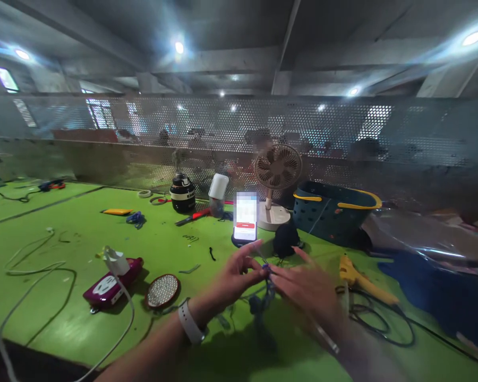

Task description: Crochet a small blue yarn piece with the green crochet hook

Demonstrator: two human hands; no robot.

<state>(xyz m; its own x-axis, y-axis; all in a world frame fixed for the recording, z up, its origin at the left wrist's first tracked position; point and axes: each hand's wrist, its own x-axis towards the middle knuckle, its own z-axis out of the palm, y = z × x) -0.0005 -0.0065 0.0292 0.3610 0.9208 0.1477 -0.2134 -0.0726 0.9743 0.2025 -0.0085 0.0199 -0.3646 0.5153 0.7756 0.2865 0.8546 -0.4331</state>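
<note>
My left hand (237, 273), with a white watch band at the wrist, pinches a small piece of blue-purple crochet work (267, 270). Its index finger is raised, and a thin strand runs down from it to the piece. My right hand (308, 286) is closed round a slim crochet hook (323, 335), whose pale handle end sticks out below the palm. The hook's tip is hidden at the work between the two hands. Loose blue yarn (258, 305) hangs beneath the fingers. Just beyond them sits a dark ball of yarn (286, 240).
A lit phone (246, 225) stands before a fan (279, 167). To the right are a dark basket (330, 212) and a yellow glue gun (366, 281) with coiled cord. A purple power strip (113, 284) and a round studded disc (163, 291) lie left on the green table (83, 233).
</note>
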